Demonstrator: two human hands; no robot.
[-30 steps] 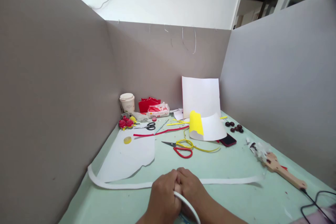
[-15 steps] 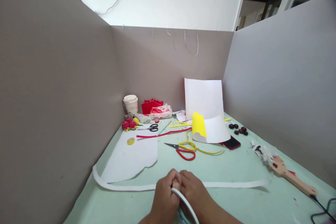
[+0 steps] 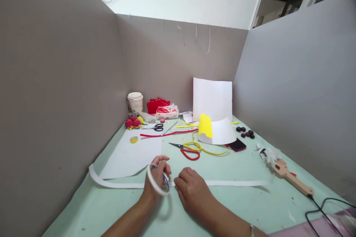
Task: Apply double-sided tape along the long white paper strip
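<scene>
A white ring with a bluish inner side, looking like a roll of tape (image 3: 150, 180), hangs around the fingers of my left hand (image 3: 158, 172), which are curled and closed. It tilts above the table. Beside it, my right hand (image 3: 193, 189) rests low with its fingers bent together on a long white strip (image 3: 236, 183). This strip runs across the table on both sides of my hands and curls up at its left end. Whether its middle is pinched or only pressed is hard to see. Scissors with one yellow and one red handle (image 3: 189, 150) lie beyond my hands.
A white paper sheet (image 3: 119, 159) lies at the left, with a yellow tape roll (image 3: 134, 139) on it. Farther back are black scissors (image 3: 158, 127), a lidded cup (image 3: 135, 102) and curled yellow paper (image 3: 205, 126). A phone (image 3: 237, 144) and a wooden-handled corded tool (image 3: 294, 179) lie right.
My hands were together around the white ring and have come apart. My left hand has moved left and up with the ring; my right hand has stayed near the strip. The view has shifted slightly.
</scene>
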